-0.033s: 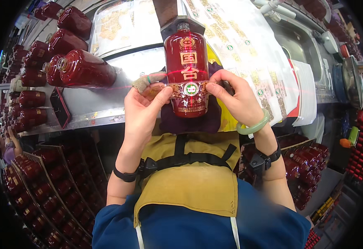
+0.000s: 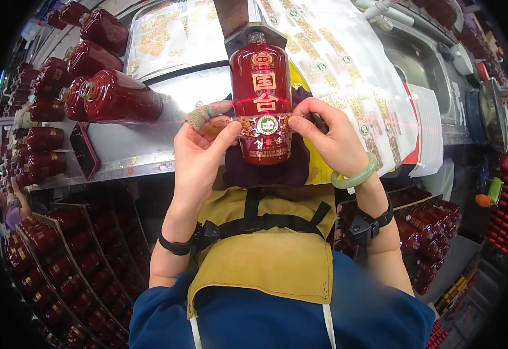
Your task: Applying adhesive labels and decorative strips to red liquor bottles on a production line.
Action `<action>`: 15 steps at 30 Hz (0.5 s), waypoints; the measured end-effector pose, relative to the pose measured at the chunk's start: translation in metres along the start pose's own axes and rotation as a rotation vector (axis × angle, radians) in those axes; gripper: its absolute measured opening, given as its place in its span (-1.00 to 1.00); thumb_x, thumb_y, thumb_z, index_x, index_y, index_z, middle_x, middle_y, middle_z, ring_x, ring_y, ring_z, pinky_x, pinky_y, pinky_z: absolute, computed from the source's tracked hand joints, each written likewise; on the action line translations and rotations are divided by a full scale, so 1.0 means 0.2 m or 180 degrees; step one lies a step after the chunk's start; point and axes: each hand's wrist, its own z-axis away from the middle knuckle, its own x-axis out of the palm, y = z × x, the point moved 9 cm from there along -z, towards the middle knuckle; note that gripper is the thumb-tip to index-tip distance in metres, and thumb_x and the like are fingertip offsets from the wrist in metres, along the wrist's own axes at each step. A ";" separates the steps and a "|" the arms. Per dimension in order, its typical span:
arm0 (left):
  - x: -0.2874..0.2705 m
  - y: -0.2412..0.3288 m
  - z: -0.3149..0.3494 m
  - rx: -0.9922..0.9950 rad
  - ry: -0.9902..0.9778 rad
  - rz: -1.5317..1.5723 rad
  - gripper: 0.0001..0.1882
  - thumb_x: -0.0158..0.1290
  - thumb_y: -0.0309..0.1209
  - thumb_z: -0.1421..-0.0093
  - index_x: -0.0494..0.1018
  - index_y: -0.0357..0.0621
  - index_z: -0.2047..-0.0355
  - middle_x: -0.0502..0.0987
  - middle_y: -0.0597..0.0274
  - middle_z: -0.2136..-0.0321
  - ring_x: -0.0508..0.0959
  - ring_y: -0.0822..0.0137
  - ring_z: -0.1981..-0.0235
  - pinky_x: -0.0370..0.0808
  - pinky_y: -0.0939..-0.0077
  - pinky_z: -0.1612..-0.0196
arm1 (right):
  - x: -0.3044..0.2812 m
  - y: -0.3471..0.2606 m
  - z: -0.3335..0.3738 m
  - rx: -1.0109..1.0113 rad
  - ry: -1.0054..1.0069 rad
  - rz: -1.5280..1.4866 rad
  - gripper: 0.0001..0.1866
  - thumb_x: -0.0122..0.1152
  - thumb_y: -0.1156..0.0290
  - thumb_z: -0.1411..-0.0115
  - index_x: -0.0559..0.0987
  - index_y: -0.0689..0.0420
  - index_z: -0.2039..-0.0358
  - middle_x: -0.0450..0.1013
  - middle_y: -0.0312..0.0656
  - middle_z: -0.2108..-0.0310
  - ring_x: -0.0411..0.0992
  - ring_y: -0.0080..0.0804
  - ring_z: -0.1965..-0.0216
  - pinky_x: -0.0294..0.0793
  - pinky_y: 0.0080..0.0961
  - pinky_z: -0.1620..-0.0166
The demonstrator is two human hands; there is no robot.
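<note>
A dark red glass bottle (image 2: 261,70) with gold characters lies in front of me, its neck toward a metal holder (image 2: 231,17) and its base toward me. Across its lower part runs a thin decal strip (image 2: 267,124) with a round green-and-white emblem and gold ornament. My left hand (image 2: 204,142) pinches the strip's left end, thumb against the bottle; a beige fabric cover with a green band sits on one finger. At the other end my right hand (image 2: 326,131) pinches the strip between thumb and fingers. Dark purple cloth (image 2: 265,175) lies under the bottle.
Sheets of gold and green decals (image 2: 353,75) cover the table to the right, beside a metal sink (image 2: 417,58). A tray of decals (image 2: 158,38) stands at the back left. Red bottles (image 2: 120,96) and a dark phone-like object (image 2: 84,150) lie left. Racks of bottles (image 2: 68,267) stand below.
</note>
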 end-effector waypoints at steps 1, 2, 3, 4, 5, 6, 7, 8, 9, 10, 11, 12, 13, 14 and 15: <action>0.00 0.00 0.00 0.0001 0.0002 -0.0001 -0.63 0.28 -0.55 -0.26 0.49 -0.26 -0.06 0.58 0.29 0.22 0.58 0.48 0.20 0.57 0.56 0.09 | 0.00 -0.01 0.00 -0.0059 0.0033 0.0044 -0.77 0.30 0.30 -0.34 0.59 0.23 0.28 0.51 -0.25 0.46 0.36 -0.54 0.43 0.38 -0.49 0.30; -0.01 -0.01 0.00 0.0010 0.0022 0.0033 -0.63 0.28 -0.55 -0.26 0.49 -0.27 -0.06 0.58 0.29 0.22 0.58 0.49 0.20 0.57 0.56 0.10 | 0.00 -0.01 0.00 -0.0060 0.0031 0.0042 -0.77 0.30 0.30 -0.34 0.59 0.23 0.28 0.51 -0.25 0.46 0.36 -0.54 0.43 0.38 -0.49 0.30; -0.01 -0.01 0.00 0.0019 0.0039 0.0069 -0.63 0.28 -0.55 -0.26 0.49 -0.27 -0.06 0.58 0.29 0.22 0.57 0.49 0.21 0.56 0.56 0.10 | 0.00 -0.01 0.00 -0.0070 0.0037 0.0047 -0.77 0.30 0.30 -0.34 0.59 0.23 0.28 0.51 -0.25 0.46 0.36 -0.53 0.43 0.38 -0.49 0.30; -0.01 -0.02 0.00 0.0019 0.0039 0.0069 -0.63 0.28 -0.55 -0.26 0.49 -0.27 -0.06 0.58 0.29 0.22 0.57 0.49 0.21 0.56 0.56 0.10 | 0.00 -0.01 0.00 -0.0081 0.0043 0.0052 -0.77 0.30 0.29 -0.34 0.59 0.23 0.28 0.51 -0.26 0.46 0.36 -0.53 0.43 0.38 -0.49 0.30; -0.01 -0.02 0.00 0.0022 0.0041 0.0095 -0.63 0.28 -0.55 -0.26 0.49 -0.27 -0.06 0.58 0.30 0.22 0.58 0.49 0.20 0.56 0.57 0.10 | 0.00 0.00 0.00 -0.0081 0.0043 0.0051 -0.77 0.30 0.29 -0.34 0.59 0.23 0.28 0.51 -0.26 0.46 0.36 -0.53 0.43 0.38 -0.49 0.30; -0.01 -0.02 0.00 0.0022 0.0043 0.0120 -0.63 0.28 -0.55 -0.26 0.49 -0.27 -0.06 0.58 0.30 0.22 0.58 0.49 0.20 0.56 0.57 0.09 | 0.00 0.00 0.00 -0.0073 0.0051 0.0028 -0.76 0.31 0.29 -0.34 0.59 0.23 0.28 0.50 -0.25 0.46 0.36 -0.53 0.43 0.38 -0.49 0.30; -0.01 -0.02 0.01 0.0020 0.0043 0.0118 -0.63 0.28 -0.55 -0.26 0.49 -0.27 -0.06 0.58 0.30 0.22 0.58 0.49 0.20 0.56 0.57 0.09 | 0.00 0.00 0.00 -0.0065 0.0059 0.0004 -0.76 0.31 0.28 -0.34 0.59 0.23 0.29 0.50 -0.25 0.46 0.35 -0.53 0.42 0.38 -0.49 0.29; 0.00 -0.01 0.01 0.0032 0.0051 0.0107 -0.62 0.28 -0.56 -0.26 0.49 -0.27 -0.07 0.58 0.30 0.22 0.58 0.50 0.19 0.57 0.57 0.08 | -0.01 0.00 0.00 -0.0064 0.0059 0.0001 -0.76 0.31 0.28 -0.34 0.59 0.23 0.29 0.50 -0.25 0.46 0.35 -0.53 0.42 0.38 -0.49 0.29; 0.00 -0.01 0.00 0.0044 0.0059 0.0096 -0.62 0.28 -0.56 -0.26 0.49 -0.27 -0.07 0.58 0.31 0.22 0.58 0.50 0.18 0.57 0.57 0.08 | -0.01 0.00 0.00 -0.0006 0.0037 0.0025 -0.76 0.31 0.28 -0.34 0.59 0.23 0.29 0.50 -0.25 0.45 0.36 -0.53 0.42 0.38 -0.49 0.29; 0.00 -0.01 0.01 0.0044 0.0058 0.0094 -0.62 0.28 -0.56 -0.26 0.49 -0.27 -0.07 0.58 0.31 0.22 0.58 0.50 0.18 0.57 0.57 0.08 | -0.01 0.01 0.00 0.0052 0.0016 0.0049 -0.75 0.31 0.28 -0.34 0.59 0.23 0.29 0.51 -0.24 0.44 0.36 -0.53 0.41 0.38 -0.48 0.29; 0.00 -0.01 0.01 0.0034 0.0070 0.0054 -0.62 0.28 -0.57 -0.25 0.49 -0.26 -0.07 0.58 0.31 0.21 0.58 0.50 0.17 0.57 0.57 0.07 | -0.01 0.01 0.00 0.0052 0.0018 0.0046 -0.75 0.31 0.28 -0.34 0.59 0.23 0.29 0.51 -0.24 0.44 0.36 -0.53 0.41 0.38 -0.48 0.29; 0.00 -0.01 0.01 0.0026 0.0081 0.0018 -0.62 0.28 -0.57 -0.25 0.49 -0.26 -0.07 0.58 0.31 0.21 0.59 0.49 0.17 0.58 0.56 0.06 | -0.01 0.01 0.00 0.0000 0.0028 0.0065 -0.75 0.31 0.28 -0.34 0.59 0.23 0.29 0.51 -0.24 0.44 0.36 -0.52 0.41 0.38 -0.48 0.29; 0.00 -0.01 0.01 0.0028 0.0078 0.0021 -0.62 0.28 -0.57 -0.25 0.49 -0.26 -0.07 0.58 0.31 0.21 0.59 0.49 0.17 0.58 0.56 0.06 | -0.01 0.01 0.00 -0.0052 0.0039 0.0084 -0.75 0.31 0.28 -0.34 0.59 0.23 0.28 0.51 -0.24 0.44 0.36 -0.52 0.41 0.38 -0.48 0.29; -0.01 -0.02 0.01 0.0022 0.0106 0.0032 -0.61 0.28 -0.57 -0.25 0.49 -0.26 -0.07 0.58 0.31 0.21 0.59 0.49 0.17 0.58 0.57 0.06 | -0.01 0.01 0.00 -0.0053 0.0042 0.0087 -0.75 0.31 0.28 -0.34 0.59 0.23 0.28 0.51 -0.24 0.44 0.36 -0.52 0.41 0.38 -0.48 0.29; -0.01 -0.02 0.01 0.0016 0.0135 0.0037 -0.61 0.28 -0.57 -0.25 0.49 -0.26 -0.07 0.58 0.31 0.21 0.59 0.49 0.17 0.58 0.57 0.06 | -0.01 0.00 0.00 -0.0100 0.0047 0.0076 -0.75 0.31 0.28 -0.34 0.59 0.23 0.28 0.51 -0.24 0.44 0.36 -0.52 0.41 0.38 -0.48 0.29</action>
